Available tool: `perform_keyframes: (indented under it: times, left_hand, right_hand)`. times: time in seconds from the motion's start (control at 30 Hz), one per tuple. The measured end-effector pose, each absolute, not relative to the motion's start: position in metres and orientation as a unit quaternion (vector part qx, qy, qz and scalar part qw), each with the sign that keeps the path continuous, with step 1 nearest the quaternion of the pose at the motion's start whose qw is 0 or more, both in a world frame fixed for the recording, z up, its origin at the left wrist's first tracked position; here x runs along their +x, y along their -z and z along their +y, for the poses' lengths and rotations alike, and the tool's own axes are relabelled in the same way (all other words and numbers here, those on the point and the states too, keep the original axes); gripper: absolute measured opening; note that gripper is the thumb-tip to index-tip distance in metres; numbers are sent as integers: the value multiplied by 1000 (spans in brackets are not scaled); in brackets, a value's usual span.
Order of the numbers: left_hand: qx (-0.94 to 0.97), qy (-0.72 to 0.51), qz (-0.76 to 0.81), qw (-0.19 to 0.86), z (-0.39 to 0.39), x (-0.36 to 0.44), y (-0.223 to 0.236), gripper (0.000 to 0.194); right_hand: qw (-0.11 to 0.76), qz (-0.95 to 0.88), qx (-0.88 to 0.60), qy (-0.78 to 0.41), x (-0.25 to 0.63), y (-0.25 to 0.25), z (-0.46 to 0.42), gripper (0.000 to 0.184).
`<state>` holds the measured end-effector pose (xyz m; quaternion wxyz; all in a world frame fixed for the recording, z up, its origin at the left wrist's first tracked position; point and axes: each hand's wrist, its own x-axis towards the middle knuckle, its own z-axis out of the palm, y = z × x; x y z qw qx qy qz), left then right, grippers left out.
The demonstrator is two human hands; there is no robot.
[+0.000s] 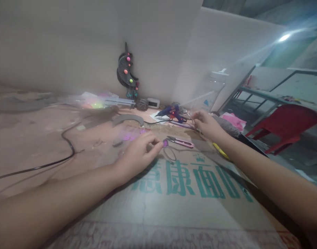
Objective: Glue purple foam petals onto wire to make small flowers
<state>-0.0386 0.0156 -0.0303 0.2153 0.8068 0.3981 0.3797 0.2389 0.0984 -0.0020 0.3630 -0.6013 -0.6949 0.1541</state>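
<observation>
My left hand rests on a flattened cardboard sheet with green print, its fingertips pinched on a small purple piece. Just right of it lie pink thread snips and a thin wire loop. My right hand reaches farther back, fingers curled close to a blue glue gun that stands on white paper; whether it grips anything is unclear. More purple bits lie left of my left hand.
A black cable snakes across the floor at left. A dark crescent ornament with coloured balls leans on the wall, a grey curved piece lies below. A red plastic chair and metal frame stand at right.
</observation>
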Motion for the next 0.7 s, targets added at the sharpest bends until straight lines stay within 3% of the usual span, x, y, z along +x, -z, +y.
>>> perform_keyframes:
  times: [0.2, 0.43, 0.7]
  left_hand:
    - [798, -389, 402, 226, 17, -39, 33, 27]
    - [797, -390, 403, 226, 16, -39, 31, 26]
    - [795, -387, 403, 236, 17, -39, 32, 26]
  right_hand:
    - [305, -692, -643, -121, 230, 2, 150, 47]
    - [255, -730, -615, -156, 200, 13, 172, 37]
    - [295, -699, -636, -140, 196, -4, 162, 32]
